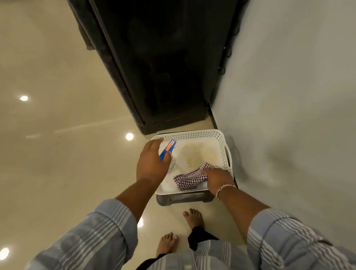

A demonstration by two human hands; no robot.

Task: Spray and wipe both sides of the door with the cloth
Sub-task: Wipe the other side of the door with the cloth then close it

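Observation:
A dark wooden door (158, 53) stands open against the grey wall ahead of me. Below it a white perforated tray (207, 135) rests on a dark stool. My left hand (152, 162) is wrapped around a spray bottle (168, 148) with a blue label, at the tray's left side. My right hand (217, 177) presses down on a checked cloth (190, 179) lying in the tray's near right corner, fingers curled onto its edge. Most of the bottle is hidden by my left hand.
A grey wall (305, 92) runs along the right, close to the tray. Glossy cream floor tiles (44, 123) spread to the left. My bare feet (193, 218) stand just in front of the stool (184, 199).

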